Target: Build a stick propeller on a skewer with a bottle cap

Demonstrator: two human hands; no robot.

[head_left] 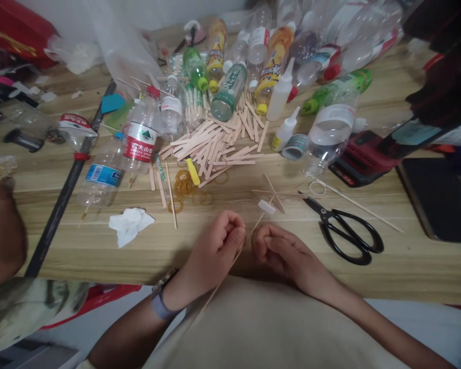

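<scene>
My left hand (213, 256), with a watch band at the wrist, is closed around a thin wooden stick (232, 262). The stick slants from my lap up past both hands. Near its upper end sits a small whitish translucent piece (267, 206), with thin crossing slivers (274, 192) just beyond it. Close beside the stick, my right hand (292, 256) is curled with thumb and fingers pressed together; whatever they pinch is hidden. To the right of that hand lie black-handled scissors (343, 230), blades slightly parted.
Wooden craft sticks (211, 146) are heaped mid-table, near rubber bands (184, 184) and a crumpled tissue (130, 225). Behind stand plastic bottles (230, 92) and a glue bottle (280, 97). A red-and-black power tool (364, 156) lies right. Another person's arm (2, 236) is at left.
</scene>
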